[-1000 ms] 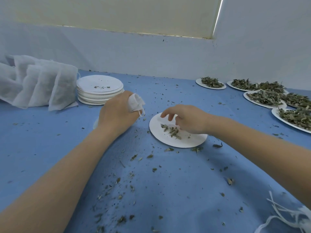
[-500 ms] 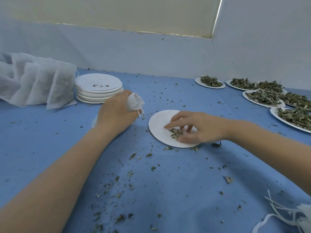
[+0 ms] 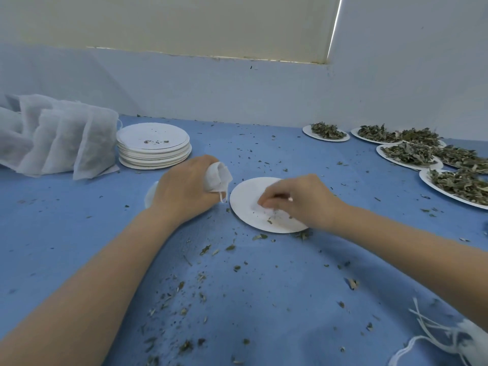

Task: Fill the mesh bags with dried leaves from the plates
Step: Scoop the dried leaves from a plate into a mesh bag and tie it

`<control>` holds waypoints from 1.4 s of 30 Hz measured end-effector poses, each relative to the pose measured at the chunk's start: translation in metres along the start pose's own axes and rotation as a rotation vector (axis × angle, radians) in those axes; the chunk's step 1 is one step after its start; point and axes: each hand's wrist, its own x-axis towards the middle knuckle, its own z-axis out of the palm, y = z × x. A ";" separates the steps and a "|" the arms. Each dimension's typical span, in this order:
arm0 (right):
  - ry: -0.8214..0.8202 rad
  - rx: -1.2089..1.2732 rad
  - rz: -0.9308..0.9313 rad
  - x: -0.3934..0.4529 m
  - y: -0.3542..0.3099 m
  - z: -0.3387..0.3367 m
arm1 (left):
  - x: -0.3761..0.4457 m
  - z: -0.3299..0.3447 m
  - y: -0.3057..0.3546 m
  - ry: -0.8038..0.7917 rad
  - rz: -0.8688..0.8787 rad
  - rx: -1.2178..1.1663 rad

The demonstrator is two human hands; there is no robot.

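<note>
Bags first, far left: we count about five filled white mesh bags (image 3: 66, 143) leaning in a row on the blue cloth table (image 3: 264, 299), greenish contents faint through the weave. Just right of them, one stack of empty white paper plates (image 3: 154, 145), too close-packed to count, a few crumbs on the top one.

Our left hand (image 3: 182, 191) rests on the cloth, fingers curled round one small white mesh bag (image 3: 217, 177); its crumpled mouth and a drawstring loop poke out on the right side.

Just beside it lies a single round white paper plate (image 3: 248, 204), nearly bare, only specks left. Our right hand (image 3: 301, 200) sits over it, fingertips bunched and pinching a small clump of dried leaf bits (image 3: 274, 213) against the plate.

Far right, we count six white paper plates heaped with grey-green dried leaves (image 3: 408, 154), some overlapping. Loose leaf crumbs (image 3: 184, 299) scattered over the cloth. Bottom right corner, a tangle of white drawstrings (image 3: 443, 336).
</note>
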 end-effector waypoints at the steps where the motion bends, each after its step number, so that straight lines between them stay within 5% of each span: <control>1: 0.087 0.071 0.017 0.007 -0.007 -0.004 | -0.001 0.001 0.000 0.006 0.025 0.010; 10: 0.218 0.165 -0.101 0.052 -0.057 0.014 | 0.000 0.010 0.010 0.144 0.019 -0.221; 17: 0.002 0.275 -0.088 0.042 -0.045 -0.006 | 0.002 0.005 -0.002 0.179 -0.008 -0.317; 24: -0.228 -0.196 0.448 -0.002 -0.004 -0.005 | -0.003 0.004 -0.009 0.082 -0.076 -0.211; 28: -0.262 -0.186 0.582 -0.011 0.008 -0.002 | -0.006 0.000 -0.007 0.031 -0.074 -0.163; 42: -0.019 -0.026 0.285 0.098 -0.081 0.029 | -0.004 -0.080 -0.054 0.424 -0.480 -0.250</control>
